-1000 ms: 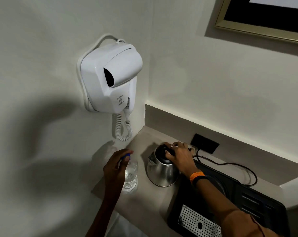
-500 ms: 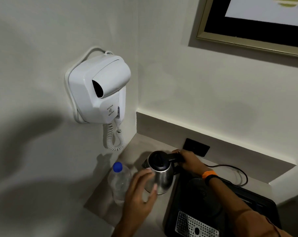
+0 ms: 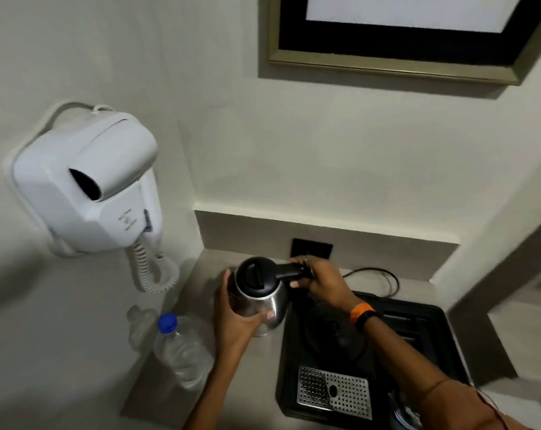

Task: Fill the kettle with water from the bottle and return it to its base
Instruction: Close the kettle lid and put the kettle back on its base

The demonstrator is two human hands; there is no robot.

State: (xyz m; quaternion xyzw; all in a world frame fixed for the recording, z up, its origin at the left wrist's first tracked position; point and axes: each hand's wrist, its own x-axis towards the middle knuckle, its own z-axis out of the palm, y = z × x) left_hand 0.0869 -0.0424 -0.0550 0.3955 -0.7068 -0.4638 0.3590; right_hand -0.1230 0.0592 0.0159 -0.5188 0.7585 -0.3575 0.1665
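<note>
A steel kettle (image 3: 263,301) with a shut black lid stands on the beige counter (image 3: 256,377), just left of the black tray (image 3: 424,339). My left hand (image 3: 236,318) wraps around the kettle's body. My right hand (image 3: 320,282) grips its black handle. The round black kettle base (image 3: 334,336) lies bare on the tray, partly hidden by my right forearm. A clear water bottle (image 3: 182,352) with a blue cap on stands at the counter's left edge, apart from both hands.
A white wall-mounted hair dryer (image 3: 89,187) with a coiled cord hangs above the bottle. A black socket (image 3: 311,248) and cable sit behind the kettle. A perforated metal drip plate (image 3: 334,389) lies at the tray's front. A framed picture (image 3: 402,38) hangs above.
My left hand has left the bottle and taken hold of the kettle's body. My right hand has shifted from the lid to the handle. The camera has tilted up and swung left.
</note>
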